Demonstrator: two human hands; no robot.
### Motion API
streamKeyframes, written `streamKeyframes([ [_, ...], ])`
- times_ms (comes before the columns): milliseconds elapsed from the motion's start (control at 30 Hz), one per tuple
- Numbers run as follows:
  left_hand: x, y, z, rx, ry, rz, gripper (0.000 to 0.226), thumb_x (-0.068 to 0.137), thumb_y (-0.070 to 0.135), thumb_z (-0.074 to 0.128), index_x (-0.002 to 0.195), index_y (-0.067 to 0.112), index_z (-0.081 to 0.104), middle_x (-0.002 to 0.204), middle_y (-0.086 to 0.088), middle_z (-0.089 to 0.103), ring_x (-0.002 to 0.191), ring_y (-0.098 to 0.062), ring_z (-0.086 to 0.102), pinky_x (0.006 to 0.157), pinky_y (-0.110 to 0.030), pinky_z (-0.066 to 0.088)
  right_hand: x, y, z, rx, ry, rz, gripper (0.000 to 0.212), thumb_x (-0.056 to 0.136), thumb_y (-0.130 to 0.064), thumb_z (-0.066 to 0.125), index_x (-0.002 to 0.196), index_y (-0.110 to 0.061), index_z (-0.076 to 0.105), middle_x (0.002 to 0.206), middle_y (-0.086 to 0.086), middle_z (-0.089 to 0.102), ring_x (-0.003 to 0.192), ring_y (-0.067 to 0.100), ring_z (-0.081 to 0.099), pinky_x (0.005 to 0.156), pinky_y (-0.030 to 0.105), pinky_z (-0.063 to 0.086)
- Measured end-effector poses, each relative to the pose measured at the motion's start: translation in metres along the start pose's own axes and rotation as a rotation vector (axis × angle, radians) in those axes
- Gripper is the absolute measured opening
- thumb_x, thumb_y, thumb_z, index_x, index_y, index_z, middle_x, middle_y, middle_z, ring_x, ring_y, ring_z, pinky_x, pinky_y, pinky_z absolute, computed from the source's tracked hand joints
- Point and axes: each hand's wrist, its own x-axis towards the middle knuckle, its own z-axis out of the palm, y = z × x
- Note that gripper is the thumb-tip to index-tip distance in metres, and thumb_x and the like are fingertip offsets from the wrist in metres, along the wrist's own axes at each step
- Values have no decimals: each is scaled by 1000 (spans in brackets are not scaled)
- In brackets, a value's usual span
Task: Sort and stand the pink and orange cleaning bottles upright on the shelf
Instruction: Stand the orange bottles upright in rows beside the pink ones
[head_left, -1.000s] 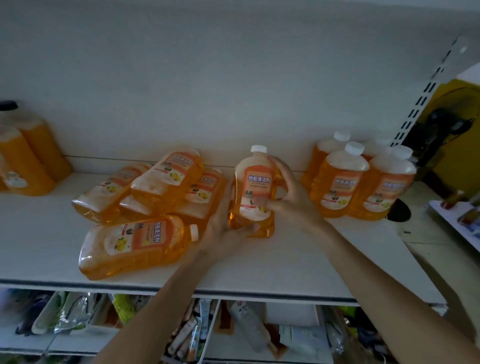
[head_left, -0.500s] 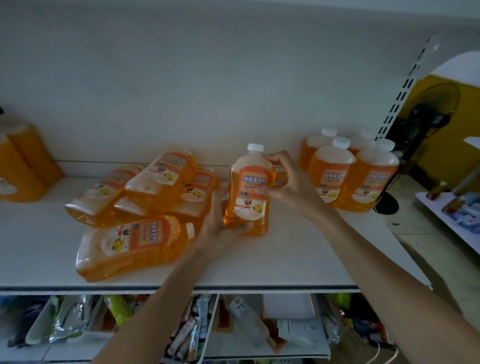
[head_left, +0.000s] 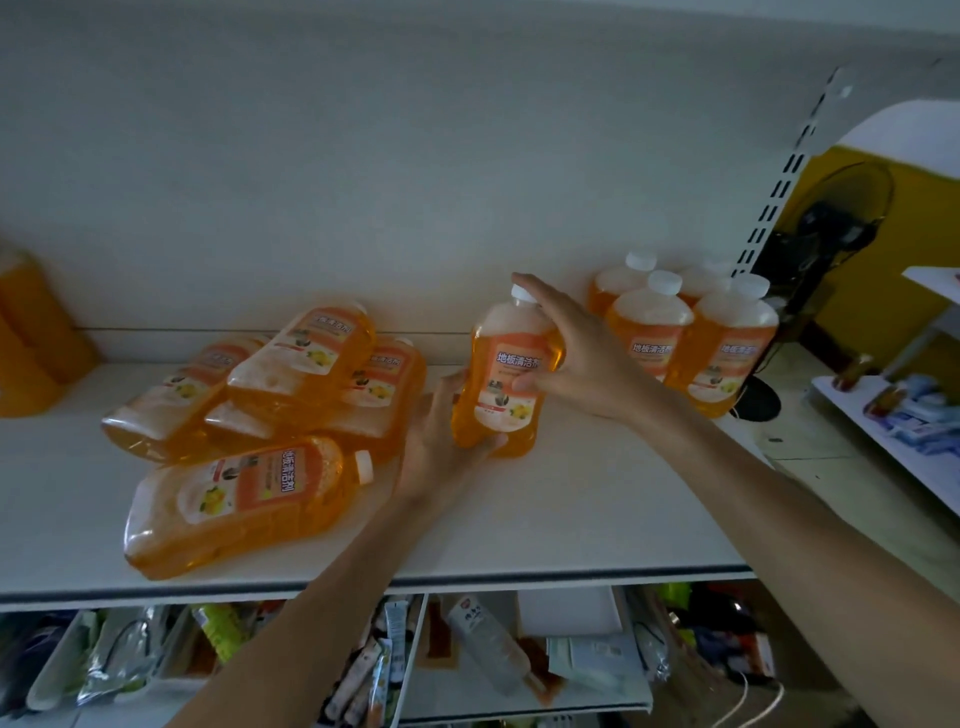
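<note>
Orange bottle is mid-shelf, between the pile and the standing group, nearly upright with its top leaning slightly right. Right hand grips the upper half: thumb on the label, fingers wrapped over the shoulder by the white cap. Left hand holds the base, fingers curled round the bottom. Can't tell if the base touches the shelf. To the left, a pile of bottles lies flat and overlapping. Front bottle lies alone, cap pointing right, near the left wrist. To the right, four standing bottles are clustered at the back. Larger orange bottles are at the far left. Lower shelf holds mixed packets.
</note>
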Motion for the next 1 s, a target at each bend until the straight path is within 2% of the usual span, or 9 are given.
streamKeyframes([
  [67,6,5,9,20,58,-2,63,77,19,74,131,18,40,110,8,54,97,-3,55,70,-8,45,1,0,-1,-94,31,4,96,70,-20,81,146,-27,22,144,5,39,126,22,42,99,37,43],
  [133,16,9,19,94,99,-48,59,80,20,70,132,21,41,117,-1,55,106,-17,54,81,-28,48,1,1,-2,-224,62,1,95,71,-23,79,146,-26,21,143,4,40,124,24,43,95,38,44],
  [200,28,6,25,114,74,-77,60,80,22,68,133,27,40,123,-7,53,109,-23,55,87,-38,49,6,5,-5,-333,101,-1,93,70,-26,80,145,-26,23,139,4,45,121,25,44,91,37,43],
  [333,39,7,23,20,-89,-92,66,81,16,68,137,21,35,126,1,51,113,-13,49,85,-27,41,21,16,-12,-427,118,58,89,69,-24,81,139,-23,27,130,6,51,117,27,44,87,38,43],
  [433,40,8,27,189,-118,3,54,85,15,63,134,20,41,128,-3,50,111,-11,48,81,-22,35,31,21,-15,-443,83,64,86,67,-19,81,135,-21,29,124,10,47,110,29,46,78,34,42],
  [533,40,-3,33,331,-166,-23,77,82,19,62,146,27,19,136,-7,42,122,-20,44,91,-26,37,40,23,-20,-436,73,66,87,67,-13,81,135,-19,28,123,12,37,109,26,45,73,32,46],
  [633,42,-7,34,409,-213,-89,77,82,27,61,146,25,17,135,-7,46,124,-23,41,99,-34,38,48,26,-17,-537,66,67,88,68,-7,79,137,-17,25,125,14,35,110,28,45,73,35,50],
  [800,50,-8,35,500,-279,-136,71,82,38,57,143,30,24,128,-13,46,121,-30,42,98,-39,40,59,30,-14,-799,97,75,87,70,-17,78,138,-15,24,126,15,41,115,32,40,89,39,37],
  [1000,50,0,34,530,-318,-169,70,84,39,55,145,34,20,135,-13,38,126,-32,37,101,-37,36,59,29,-13,-873,85,85,88,74,-18,74,142,-13,18,128,17,39,116,34,37,91,42,34],
])
